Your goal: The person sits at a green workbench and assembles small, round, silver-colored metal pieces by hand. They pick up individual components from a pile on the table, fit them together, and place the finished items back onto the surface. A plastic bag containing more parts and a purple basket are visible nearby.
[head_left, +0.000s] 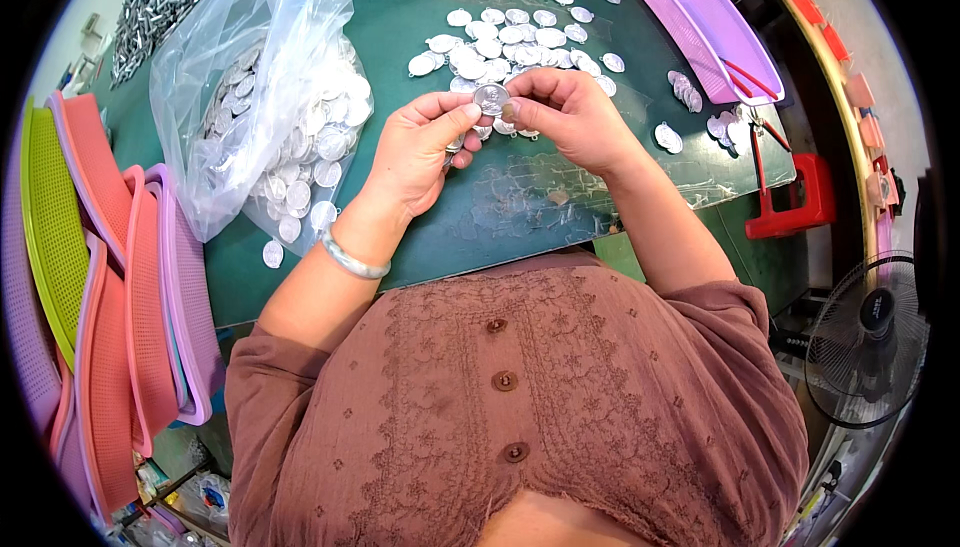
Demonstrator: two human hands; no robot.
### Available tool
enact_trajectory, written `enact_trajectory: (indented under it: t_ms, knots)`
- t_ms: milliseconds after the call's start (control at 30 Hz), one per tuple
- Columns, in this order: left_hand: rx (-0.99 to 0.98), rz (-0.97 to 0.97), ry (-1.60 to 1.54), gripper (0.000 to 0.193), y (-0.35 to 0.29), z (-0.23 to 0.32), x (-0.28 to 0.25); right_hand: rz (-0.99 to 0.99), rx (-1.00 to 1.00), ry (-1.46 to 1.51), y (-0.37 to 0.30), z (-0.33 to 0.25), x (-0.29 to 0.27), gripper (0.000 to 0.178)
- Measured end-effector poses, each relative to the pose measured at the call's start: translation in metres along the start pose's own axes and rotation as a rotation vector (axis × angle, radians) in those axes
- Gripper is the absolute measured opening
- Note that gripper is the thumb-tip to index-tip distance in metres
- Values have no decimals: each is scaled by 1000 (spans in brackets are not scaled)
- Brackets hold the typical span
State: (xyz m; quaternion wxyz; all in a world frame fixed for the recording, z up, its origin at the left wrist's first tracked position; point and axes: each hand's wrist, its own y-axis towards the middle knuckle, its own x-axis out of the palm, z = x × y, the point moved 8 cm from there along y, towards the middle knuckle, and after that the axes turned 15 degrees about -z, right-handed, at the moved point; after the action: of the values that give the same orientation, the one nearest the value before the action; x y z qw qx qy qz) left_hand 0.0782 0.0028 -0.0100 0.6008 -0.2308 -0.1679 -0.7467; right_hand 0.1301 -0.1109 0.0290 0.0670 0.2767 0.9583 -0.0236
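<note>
At upper centre, left hand and right hand pinch one disc, which a slack grip could drop.

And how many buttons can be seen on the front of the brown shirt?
3: a top button nearest the green table, a middle button below it, and a third button nearest the picture's lower edge. More may be hidden.
</note>
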Motion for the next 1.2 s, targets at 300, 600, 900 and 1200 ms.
enact_trajectory:
  t_ms: [300,600,900,1200]
  knots:
    - [35,-40,42,13,2,-1,0,124,-324,-488,-12,-41,11,12]
    - [38,-26,37,16,1,1,3,151,-443,-658,-15,-52,21,11]
    - [17,-40,41,13,1,-1,1,191,-188,-243,-11,-28,7,8]
    - [-7,-35,34,12,0,-3,2,120,84,420,-4,16,0,12]
